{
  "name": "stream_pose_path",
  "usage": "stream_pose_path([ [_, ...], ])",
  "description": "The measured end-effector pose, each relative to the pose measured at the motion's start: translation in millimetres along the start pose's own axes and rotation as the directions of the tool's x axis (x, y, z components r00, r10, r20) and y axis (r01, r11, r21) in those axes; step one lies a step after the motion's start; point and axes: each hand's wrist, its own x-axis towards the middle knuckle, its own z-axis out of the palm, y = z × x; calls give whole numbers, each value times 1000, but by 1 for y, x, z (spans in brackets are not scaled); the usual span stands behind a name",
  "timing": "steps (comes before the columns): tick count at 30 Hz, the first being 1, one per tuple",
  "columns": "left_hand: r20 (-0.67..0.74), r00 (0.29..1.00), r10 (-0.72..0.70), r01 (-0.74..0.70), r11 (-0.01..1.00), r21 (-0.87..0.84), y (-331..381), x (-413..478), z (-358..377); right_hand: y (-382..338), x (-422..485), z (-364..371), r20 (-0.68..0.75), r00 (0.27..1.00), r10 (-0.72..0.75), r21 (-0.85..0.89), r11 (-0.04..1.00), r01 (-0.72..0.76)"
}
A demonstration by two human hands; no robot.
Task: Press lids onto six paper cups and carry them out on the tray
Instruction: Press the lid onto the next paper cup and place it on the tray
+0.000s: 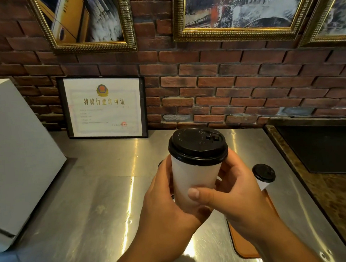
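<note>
A white paper cup [192, 178] with a black lid [198, 146] on top is held up above the steel counter [96, 205], close to the camera. My left hand [164, 203] grips its left side and base. My right hand [237, 193] wraps the right side, thumb laid across the front of the cup. A second lidded white cup [263, 175] stands lower right on an orange-brown tray [246, 245], mostly hidden under my right arm. A dark lid edge [160, 164] peeks out behind my left hand.
A white box-shaped appliance [19, 159] fills the left side. A framed certificate [103, 107] leans on the brick wall at the back. A dark recessed panel [319, 149] in a brown stone counter lies at right.
</note>
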Motion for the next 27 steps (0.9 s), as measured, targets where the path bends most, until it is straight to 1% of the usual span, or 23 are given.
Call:
stream_pose_path([
  [2,6,1000,-1,1,1000,-13,1,0,1,-1,-1,-1,8,1000,0,12,1000,0],
  [5,19,1000,1,0,1000,-24,2,0,2,-1,-2,-3,-20,1000,-11,24,1000,11],
  [10,4,1000,-9,9,1000,-20,0,-2,3,1,-4,-2,-40,999,-12,1,1000,12],
  [14,-45,999,-26,25,1000,-15,3,-2,4,1,-4,-2,-10,1000,-13,16,1000,13],
  [20,12,1000,11,-11,1000,11,3,-7,3,1,-7,-3,-23,999,-30,25,999,30],
  [25,0,1000,12,-12,1000,25,5,-10,4,-2,-8,-4,28,999,-28,52,998,26],
  [27,5,1000,12,-12,1000,15,7,-11,3,-1,-9,-5,28,999,-24,61,998,23],
])
